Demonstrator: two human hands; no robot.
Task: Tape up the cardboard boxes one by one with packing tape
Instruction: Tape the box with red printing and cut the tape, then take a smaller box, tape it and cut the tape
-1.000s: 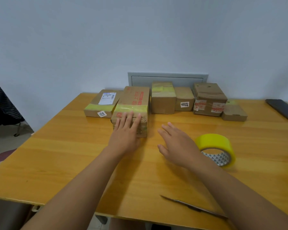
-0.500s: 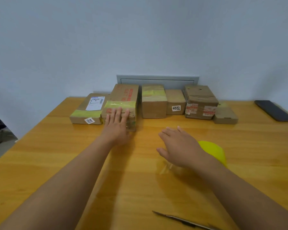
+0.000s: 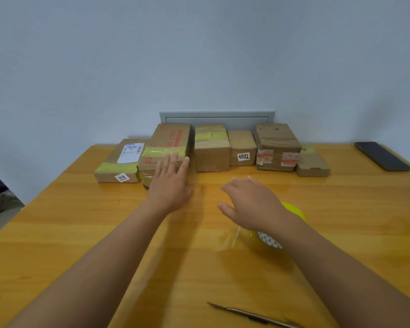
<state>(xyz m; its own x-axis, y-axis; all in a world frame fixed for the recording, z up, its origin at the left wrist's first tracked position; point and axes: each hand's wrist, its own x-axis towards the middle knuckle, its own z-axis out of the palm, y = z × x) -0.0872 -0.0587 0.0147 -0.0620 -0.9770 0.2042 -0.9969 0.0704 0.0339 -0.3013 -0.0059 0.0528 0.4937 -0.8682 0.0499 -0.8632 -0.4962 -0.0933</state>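
The left hand (image 3: 169, 185) lay flat, fingers straight, pressing the near end of the red-printed box (image 3: 169, 144). That box ran lengthwise away from the person, its far end toward the wall (image 3: 199, 55), with a yellow tape band (image 3: 162, 151) across its top; its near face was largely hidden by the hand. The right hand (image 3: 253, 204) hovered over the desk (image 3: 81, 221), fingers loosely spread and holding nothing. Beneath its wrist stood the yellow tape roll (image 3: 291, 210), mostly covered by the forearm; a clear loose tape end (image 3: 234, 237) was faintly visible beside it, and its extent was hard to make out.

Just left of the red-printed box lay a flat box (image 3: 118, 165) with a shipping label, touching it. To the right, in a row along the wall, stood a taped box (image 3: 212, 147), a small box (image 3: 243, 147) marked 7204, a brown box (image 3: 278, 147) with red-and-white stickers, and a low box (image 3: 313, 165). A dark phone (image 3: 382, 156) lay at the far right. A thin blade (image 3: 253, 316) lay near the front edge, its right end cut off.
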